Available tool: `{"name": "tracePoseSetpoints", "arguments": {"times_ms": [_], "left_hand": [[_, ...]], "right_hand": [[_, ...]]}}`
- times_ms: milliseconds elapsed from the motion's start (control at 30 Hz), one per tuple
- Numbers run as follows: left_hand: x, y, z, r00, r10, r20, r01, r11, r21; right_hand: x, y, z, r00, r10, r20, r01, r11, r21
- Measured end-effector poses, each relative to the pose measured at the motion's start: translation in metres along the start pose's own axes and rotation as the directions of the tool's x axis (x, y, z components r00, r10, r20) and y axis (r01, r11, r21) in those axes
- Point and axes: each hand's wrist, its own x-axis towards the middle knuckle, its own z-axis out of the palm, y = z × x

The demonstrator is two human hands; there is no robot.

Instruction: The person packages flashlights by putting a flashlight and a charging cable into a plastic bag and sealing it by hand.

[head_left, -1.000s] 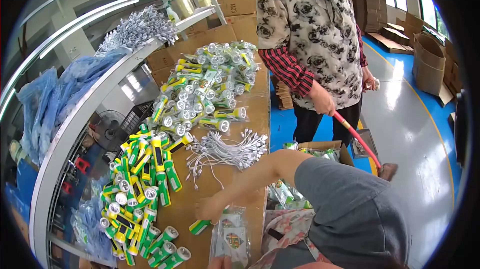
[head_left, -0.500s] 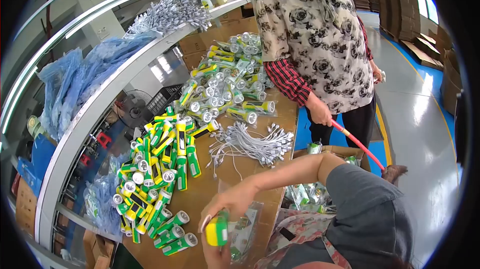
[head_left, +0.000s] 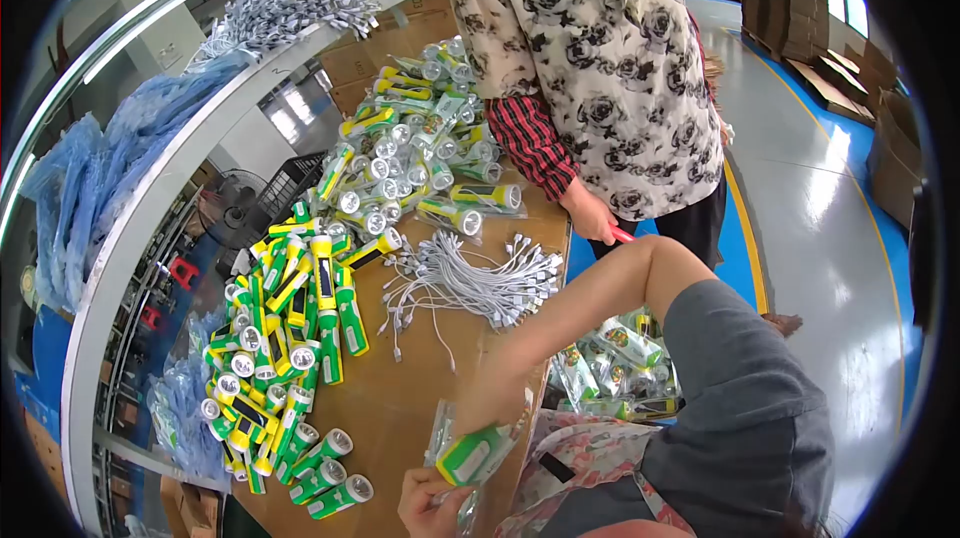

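Observation:
My left hand (head_left: 428,505) is at the bottom, its fingers closed on the near end of a green, white and yellow flashlight (head_left: 470,455). Clear plastic bag film (head_left: 443,426) lies around and beside the flashlight; whether it is fully inside the bag I cannot tell. Just above it is my right hand (head_left: 490,393), smeared by motion with its fingers unclear. A heap of bare flashlights (head_left: 270,338) covers the table's left side, several lying near its front edge. Farther back are bagged flashlights (head_left: 420,153).
White cables (head_left: 480,278) lie on the brown tabletop (head_left: 400,388). An open box of bagged flashlights (head_left: 620,358) stands at right. A co-worker (head_left: 600,68) stands behind it, one hand on a red handle (head_left: 622,235). A shelf at left bears blue plastic film (head_left: 130,158) and more cables (head_left: 285,13).
The view has shifted, so the scene sits farther left. My right hand has moved up off the flashlight, which now lies lower among the bag film at my left fingers. The co-worker's brush is mostly hidden.

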Motion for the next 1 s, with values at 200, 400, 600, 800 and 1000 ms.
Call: {"name": "tracePoseSetpoints", "arguments": {"times_ms": [200, 400, 600, 800, 1000], "left_hand": [[0.039, 0.025, 0.043, 0.996, 0.086, 0.032, -0.091, 0.952, 0.291], [0.004, -0.012, 0.0, 0.984, 0.118, -0.133, -0.067, 0.937, 0.342], [0.019, 0.004, 0.004, 0.965, 0.24, -0.104, -0.027, 0.487, 0.873], [0.04, 0.021, 0.029, 0.973, 0.23, 0.024, -0.191, 0.742, 0.643], [-0.015, -0.01, -0.019, 0.958, -0.288, 0.008, 0.258, 0.872, 0.416]], "right_hand": [[0.02, 0.005, 0.045, 0.983, 0.162, 0.086, -0.113, 0.904, -0.412], [-0.017, 0.004, 0.034, 0.618, -0.13, -0.775, 0.087, 0.991, -0.097], [-0.01, 0.027, 0.076, 0.582, 0.154, -0.799, 0.08, 0.967, 0.244], [-0.025, -0.018, 0.06, 0.391, 0.189, -0.901, 0.091, 0.966, 0.242], [-0.15, 0.06, 0.149, 0.091, 0.746, -0.66, 0.248, 0.625, 0.74]]}}
